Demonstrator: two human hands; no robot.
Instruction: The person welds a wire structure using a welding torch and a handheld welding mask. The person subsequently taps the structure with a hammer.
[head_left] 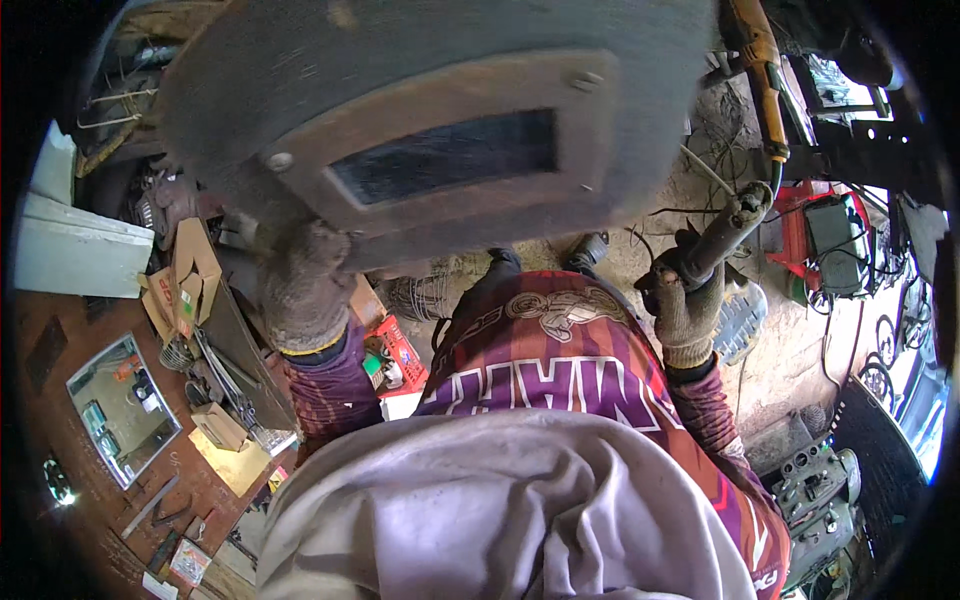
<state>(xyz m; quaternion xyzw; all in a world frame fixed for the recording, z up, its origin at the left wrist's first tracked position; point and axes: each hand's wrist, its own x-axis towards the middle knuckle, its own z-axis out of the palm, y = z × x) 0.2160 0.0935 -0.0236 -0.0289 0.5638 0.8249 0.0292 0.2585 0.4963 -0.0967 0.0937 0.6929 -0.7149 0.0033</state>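
Observation:
A dark welding shield (pixel 640 130) with a rectangular dark viewing window (pixel 450 155) fills the upper middle, close to the camera. My left hand (pixel 305 285), in a worn knit glove, is closed at its lower left edge; the fingers are partly hidden and blurred. Out to the right, my right hand (pixel 690 310), also gloved, is wrapped round a grey tubular electrode holder (pixel 730 230) that points up and to the right. Near the holder's worn tip a thin pale rod (pixel 708 170) slants up to the left.
At the upper right hangs an orange power tool (pixel 762 70) with a cord. A dark boxy machine (pixel 838 245) stands by something red, with cables around. On the left are open cardboard boxes (pixel 190 280) and a brown table (pixel 50 440) bearing a mirror (pixel 125 410). Metal machinery (pixel 820 500) lies lower right.

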